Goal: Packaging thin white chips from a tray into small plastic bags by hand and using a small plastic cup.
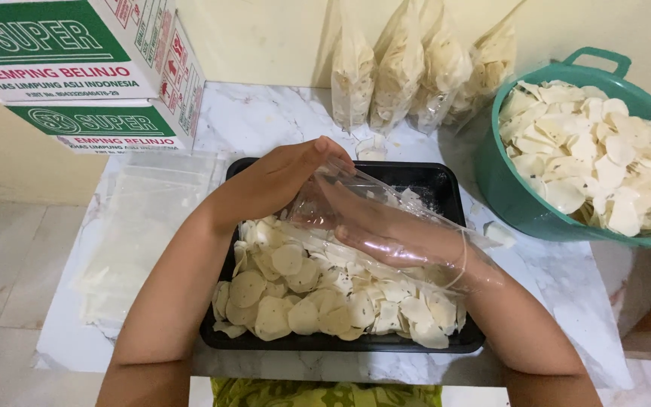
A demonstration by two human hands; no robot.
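My right hand is pushed inside a clear plastic bag, fingers pointing toward the far left, above a black tray piled with pale round chips. My left hand grips the closed end of the bag near the tray's far edge. Both forearms reach in from the near side.
A stack of empty clear bags lies left of the tray on the white marble slab. Several filled chip bags lean on the wall behind. A green basin full of chips stands at right. Cardboard boxes sit at the far left.
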